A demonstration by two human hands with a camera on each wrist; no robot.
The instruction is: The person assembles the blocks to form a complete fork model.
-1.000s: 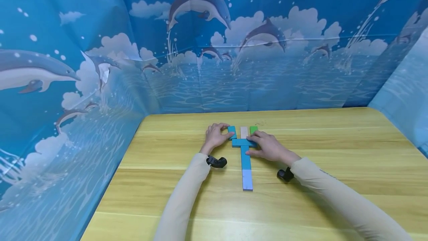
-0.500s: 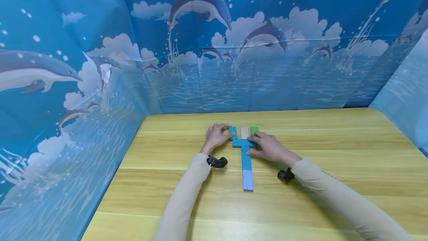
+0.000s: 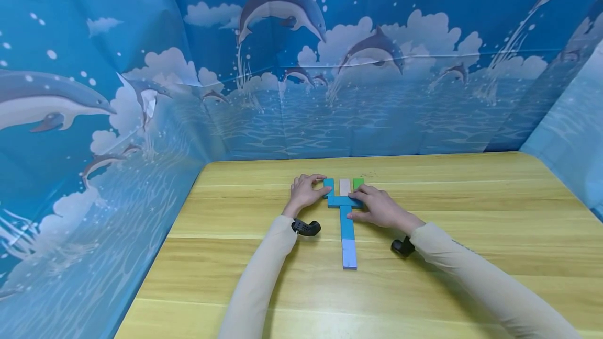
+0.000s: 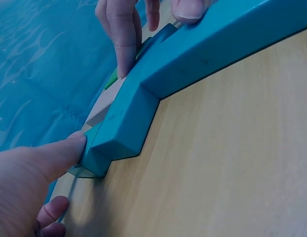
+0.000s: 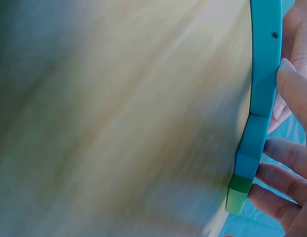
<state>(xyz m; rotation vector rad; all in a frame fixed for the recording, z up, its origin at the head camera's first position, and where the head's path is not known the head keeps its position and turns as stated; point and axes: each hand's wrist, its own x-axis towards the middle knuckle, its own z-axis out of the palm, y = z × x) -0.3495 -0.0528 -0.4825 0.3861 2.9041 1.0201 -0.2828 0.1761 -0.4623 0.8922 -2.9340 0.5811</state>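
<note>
Flat blocks form a fork-like shape in the head view. My left hand [image 3: 303,191] pinches the short blue block [image 3: 328,184] at the far left with thumb and index finger. A white block [image 3: 344,186] and a green block [image 3: 358,182] stand beside it, apart from each other. In front lies the blue crosspiece block [image 3: 335,202], then a blue stem block [image 3: 347,228] and a lavender block [image 3: 349,254] at the near end. My right hand [image 3: 379,207] rests on the crosspiece and stem, thumb on the stem. In the right wrist view, its fingertips [image 5: 259,191] touch the green block.
The wooden table [image 3: 447,276] extends around the blocks, its far edge close behind them. A dolphin-printed curtain [image 3: 301,119] hangs behind and at both sides. Black wrist cameras, a left one [image 3: 306,228] and a right one [image 3: 402,246], sit low over the tabletop.
The left blue block has shifted slightly right and straightened against the crosspiece under my left hand. My right hand has stayed in place.
</note>
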